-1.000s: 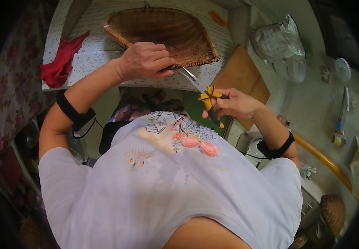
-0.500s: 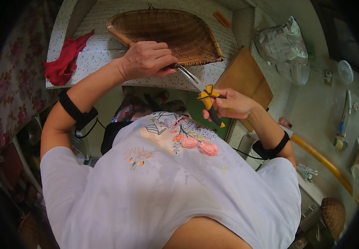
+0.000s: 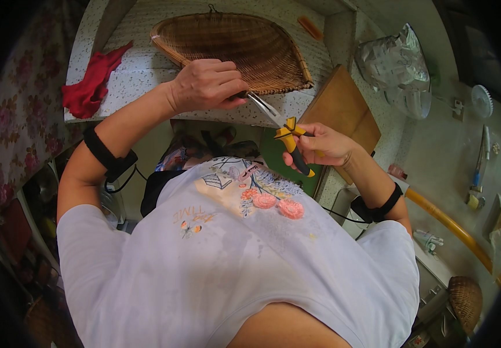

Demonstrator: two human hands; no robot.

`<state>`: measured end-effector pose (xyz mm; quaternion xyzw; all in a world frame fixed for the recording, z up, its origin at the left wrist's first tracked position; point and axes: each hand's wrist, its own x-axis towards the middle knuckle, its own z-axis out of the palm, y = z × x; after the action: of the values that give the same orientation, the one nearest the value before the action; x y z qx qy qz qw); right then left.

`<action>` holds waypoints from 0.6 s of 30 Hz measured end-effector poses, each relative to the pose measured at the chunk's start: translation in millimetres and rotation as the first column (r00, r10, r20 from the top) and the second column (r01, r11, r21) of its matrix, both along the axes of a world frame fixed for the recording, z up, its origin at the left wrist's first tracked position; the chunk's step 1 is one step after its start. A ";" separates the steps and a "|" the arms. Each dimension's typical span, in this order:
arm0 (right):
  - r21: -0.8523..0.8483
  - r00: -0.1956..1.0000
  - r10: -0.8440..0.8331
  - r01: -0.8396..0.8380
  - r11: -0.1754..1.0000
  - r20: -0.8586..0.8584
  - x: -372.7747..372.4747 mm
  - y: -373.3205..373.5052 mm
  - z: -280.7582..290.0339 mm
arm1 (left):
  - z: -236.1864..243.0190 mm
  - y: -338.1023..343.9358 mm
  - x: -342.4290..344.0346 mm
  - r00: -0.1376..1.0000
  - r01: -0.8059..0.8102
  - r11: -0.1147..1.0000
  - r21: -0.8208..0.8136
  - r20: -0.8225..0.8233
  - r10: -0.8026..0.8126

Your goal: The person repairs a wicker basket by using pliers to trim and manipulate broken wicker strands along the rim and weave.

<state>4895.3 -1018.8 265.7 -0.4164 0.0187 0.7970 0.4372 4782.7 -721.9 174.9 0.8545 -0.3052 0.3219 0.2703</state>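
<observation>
A wide woven bamboo basket (image 3: 244,49), scoop-shaped with a thick bound rim, rests on the speckled counter. My left hand (image 3: 210,85) is closed on its near rim, fingers curled over the edge and palm turned down. In my right hand (image 3: 324,145) is a pair of long-nose pliers (image 3: 282,126) with yellow and black handles. Their silver jaws point up and left to the basket's rim, right beside my left fingertips. What the tips grip there, if anything, is too small to make out.
A red cloth (image 3: 94,84) lies at the counter's left edge. A wooden board (image 3: 346,110) leans at the right. Beyond it hangs a silver foil bag (image 3: 394,61). An orange bar-shaped thing (image 3: 310,27) lies behind the basket. A yellow pole (image 3: 450,229) slants along the right.
Almost nothing differs. The basket, my left hand and the pliers have shifted only very slightly, and both hands keep their holds.
</observation>
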 end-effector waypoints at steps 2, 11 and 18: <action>-0.002 1.000 -0.008 0.008 1.000 -0.013 -0.7 -0.9 -1.6 | -0.7 -0.1 -0.4 1.000 0.002 1.000 -0.004 0.003 -0.002; -0.021 0.996 -0.086 0.086 0.996 -0.030 -6.4 0.8 0.1 | -1.6 -1.7 -2.0 1.000 -0.002 1.000 -0.014 0.022 0.003; -0.030 0.994 -0.103 0.102 0.994 -0.024 -8.5 0.2 0.4 | -2.5 -1.7 -2.6 1.000 -0.011 1.000 -0.018 0.023 0.011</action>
<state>4886.8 -1018.6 266.1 -0.4107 0.0571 0.7784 0.4713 4780.2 -723.6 172.4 0.8500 -0.3007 0.3358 0.2725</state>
